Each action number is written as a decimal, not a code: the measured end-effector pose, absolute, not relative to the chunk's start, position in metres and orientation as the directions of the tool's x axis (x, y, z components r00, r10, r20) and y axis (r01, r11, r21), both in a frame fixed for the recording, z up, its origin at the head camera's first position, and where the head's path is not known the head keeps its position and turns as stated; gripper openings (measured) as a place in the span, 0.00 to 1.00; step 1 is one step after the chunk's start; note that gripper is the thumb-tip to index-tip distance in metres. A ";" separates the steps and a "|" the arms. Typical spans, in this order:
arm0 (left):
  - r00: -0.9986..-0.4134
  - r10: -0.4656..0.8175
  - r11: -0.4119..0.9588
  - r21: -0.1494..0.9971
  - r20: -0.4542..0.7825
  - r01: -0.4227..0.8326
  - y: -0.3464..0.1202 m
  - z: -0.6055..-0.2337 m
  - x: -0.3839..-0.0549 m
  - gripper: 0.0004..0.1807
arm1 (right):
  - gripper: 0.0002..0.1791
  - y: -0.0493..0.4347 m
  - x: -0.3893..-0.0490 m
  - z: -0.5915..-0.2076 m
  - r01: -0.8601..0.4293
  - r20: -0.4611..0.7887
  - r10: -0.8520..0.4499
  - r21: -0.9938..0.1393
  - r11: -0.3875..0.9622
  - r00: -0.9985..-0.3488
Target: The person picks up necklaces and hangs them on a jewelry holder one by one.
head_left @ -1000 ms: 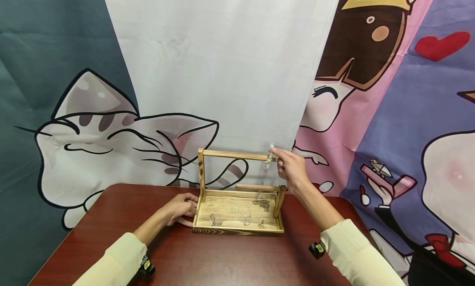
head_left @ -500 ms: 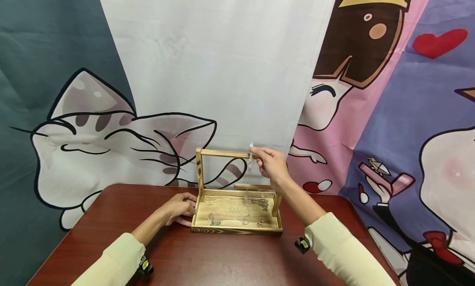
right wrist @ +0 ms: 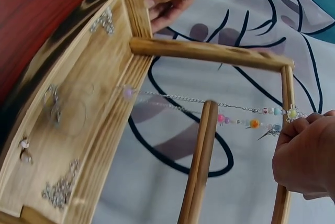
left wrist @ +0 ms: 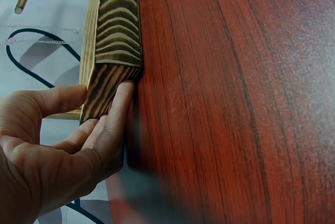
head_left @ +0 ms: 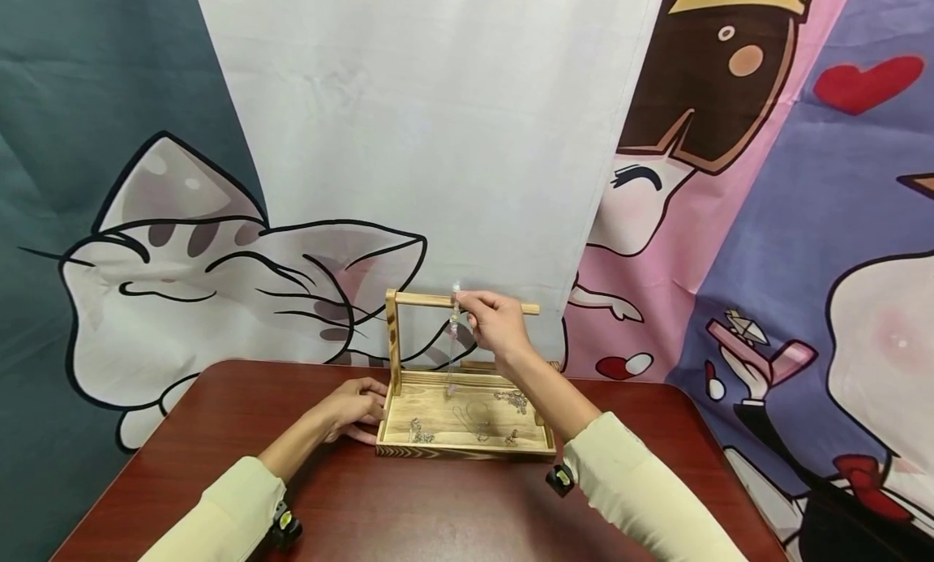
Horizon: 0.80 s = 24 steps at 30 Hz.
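Observation:
A wooden jewelry stand with a tray base rests on the table. My left hand grips the tray's left end wall, fingers and thumb on either side of it in the left wrist view. My right hand pinches a beaded necklace at the stand's upper bar. Coloured beads and a yellow flower bead lie near the fingertips. The necklace's silver chain hangs down in two strands to a pale purple bead over the tray. My right fingers partly hide the bar.
In the tray lie a silver chain pile, another small silver chain, a thin looped necklace and small earrings. A lower bar juts from the stand's right post. A printed cloth hangs behind the table.
My right hand has moved left along the upper bar with the necklace, from the bar's right end to about its middle. The left hand stays on the tray's end.

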<state>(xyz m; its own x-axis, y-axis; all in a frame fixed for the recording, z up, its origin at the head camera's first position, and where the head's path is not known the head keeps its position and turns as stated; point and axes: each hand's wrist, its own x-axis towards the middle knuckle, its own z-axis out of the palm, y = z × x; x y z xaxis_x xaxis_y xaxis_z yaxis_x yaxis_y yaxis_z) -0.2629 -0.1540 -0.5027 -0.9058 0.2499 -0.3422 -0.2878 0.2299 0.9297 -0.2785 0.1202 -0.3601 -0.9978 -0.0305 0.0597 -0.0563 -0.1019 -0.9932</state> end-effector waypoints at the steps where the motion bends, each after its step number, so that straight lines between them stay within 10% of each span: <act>1: -0.905 0.252 0.229 0.930 -0.342 -0.288 -0.154 -0.503 -0.263 0.34 | 0.13 0.117 -0.279 -0.361 -0.053 0.056 -0.033 -0.993 -0.105 -0.998; 24: -0.906 0.251 0.224 0.931 -0.342 -0.289 -0.154 -0.502 -0.262 0.34 | 0.13 0.053 -0.282 -0.367 -0.045 0.057 -0.087 -0.990 -0.134 -0.995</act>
